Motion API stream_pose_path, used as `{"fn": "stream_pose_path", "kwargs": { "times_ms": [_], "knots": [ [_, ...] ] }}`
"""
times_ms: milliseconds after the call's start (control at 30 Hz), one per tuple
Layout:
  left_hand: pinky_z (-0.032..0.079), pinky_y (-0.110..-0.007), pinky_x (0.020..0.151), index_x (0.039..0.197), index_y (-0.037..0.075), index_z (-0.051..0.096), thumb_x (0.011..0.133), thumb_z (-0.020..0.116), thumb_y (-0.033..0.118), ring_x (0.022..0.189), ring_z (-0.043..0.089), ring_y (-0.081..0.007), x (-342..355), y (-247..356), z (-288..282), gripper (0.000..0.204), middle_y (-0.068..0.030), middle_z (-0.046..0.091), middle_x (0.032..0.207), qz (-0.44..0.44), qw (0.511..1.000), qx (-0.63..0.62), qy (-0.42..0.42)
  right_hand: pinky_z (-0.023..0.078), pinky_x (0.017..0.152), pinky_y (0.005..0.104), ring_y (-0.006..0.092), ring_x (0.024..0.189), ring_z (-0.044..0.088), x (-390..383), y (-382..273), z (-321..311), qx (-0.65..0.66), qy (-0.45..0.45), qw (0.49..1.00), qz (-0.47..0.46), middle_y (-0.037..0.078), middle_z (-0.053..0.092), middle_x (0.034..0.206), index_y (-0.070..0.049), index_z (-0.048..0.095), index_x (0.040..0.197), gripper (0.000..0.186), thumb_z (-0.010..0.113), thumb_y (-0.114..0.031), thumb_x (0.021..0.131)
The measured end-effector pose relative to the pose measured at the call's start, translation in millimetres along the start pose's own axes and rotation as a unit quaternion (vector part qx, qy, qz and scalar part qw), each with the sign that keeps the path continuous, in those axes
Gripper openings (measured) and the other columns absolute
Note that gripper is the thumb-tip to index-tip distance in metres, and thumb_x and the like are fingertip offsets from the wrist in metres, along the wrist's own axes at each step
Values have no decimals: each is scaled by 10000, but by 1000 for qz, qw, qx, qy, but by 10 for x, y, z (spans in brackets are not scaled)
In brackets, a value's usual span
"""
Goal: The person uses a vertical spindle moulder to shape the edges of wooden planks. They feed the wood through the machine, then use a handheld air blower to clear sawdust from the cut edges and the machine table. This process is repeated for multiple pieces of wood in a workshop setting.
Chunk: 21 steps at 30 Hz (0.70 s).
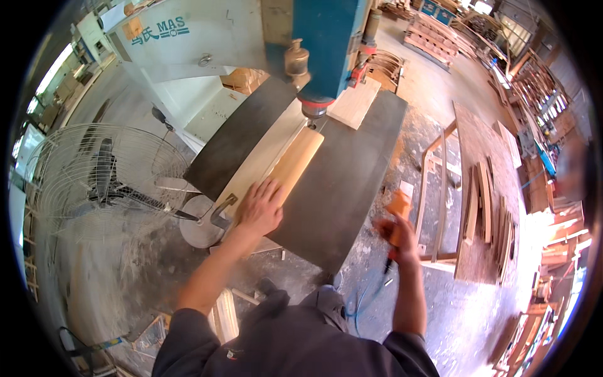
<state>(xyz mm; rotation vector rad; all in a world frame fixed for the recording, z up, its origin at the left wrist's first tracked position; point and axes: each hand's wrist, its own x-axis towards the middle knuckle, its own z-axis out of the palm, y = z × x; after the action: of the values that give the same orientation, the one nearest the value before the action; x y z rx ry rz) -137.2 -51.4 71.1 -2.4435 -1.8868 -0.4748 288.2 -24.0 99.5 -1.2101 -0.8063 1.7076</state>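
My left hand (259,204) lies with outstretched fingers on a pale wooden workpiece (296,162) and the wooden fence (267,147) beside it. The workpiece rests along the fence on the dark machine table (320,201), its far end by the cutter head (315,110). A metal clamp (221,213) sits at the fence's near end, next to my left wrist. Off the table's right edge, my right hand (402,237) is closed round an orange air blow gun (399,204), somewhat blurred. A blue hose (359,308) runs below it near my feet.
A caged fan (103,182) stands at the left. Another board (355,103) lies at the table's far side. To the right, a wooden stand (468,207) bears several narrow strips. Wood scraps (223,317) lie on the floor near me; stacked timber (430,38) fills the background.
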Motion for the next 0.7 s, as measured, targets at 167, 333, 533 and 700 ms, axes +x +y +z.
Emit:
{"fn": "stream_pose_path", "kwargs": {
  "times_ms": [167, 333, 533, 700],
  "knots": [
    [211, -527, 1291, 1502, 8, 518, 911, 639, 243, 1558, 322, -377, 150, -118, 282, 647, -218, 410, 1637, 18, 1000, 24, 9, 606, 969, 458, 337, 1038, 734, 362, 447, 1607, 90, -49, 995, -17, 191, 729, 1079, 5, 525, 1324, 361, 526, -262, 1081],
    [162, -608, 1282, 1524, 65, 512, 958, 608, 237, 1579, 280, -369, 169, -94, 258, 599, -196, 385, 1660, -18, 999, -45, 2, 633, 876, 438, 261, 899, 739, 707, 671, 1981, 86, -60, 994, -27, 122, 705, 969, -23, 543, 1192, 263, 531, -261, 1083],
    [187, -607, 1272, 1510, 25, 515, 963, 610, 225, 1565, 335, -344, 185, -148, 245, 590, -190, 430, 1643, -21, 999, -40, 6, 655, 794, 406, 212, 794, 701, 1082, 1129, 2302, 91, -12, 996, -12, 110, 677, 942, -32, 545, 1157, 295, 535, -324, 1112],
    [220, -606, 1260, 1504, 3, 514, 945, 630, 233, 1536, 400, -339, 196, -149, 221, 615, -184, 493, 1604, -16, 999, -38, 17, 655, 772, 373, 161, 756, 677, 1083, 1041, 2539, 100, 49, 993, -42, 132, 685, 975, 24, 529, 1161, 190, 575, -125, 1052]
  ]
}}
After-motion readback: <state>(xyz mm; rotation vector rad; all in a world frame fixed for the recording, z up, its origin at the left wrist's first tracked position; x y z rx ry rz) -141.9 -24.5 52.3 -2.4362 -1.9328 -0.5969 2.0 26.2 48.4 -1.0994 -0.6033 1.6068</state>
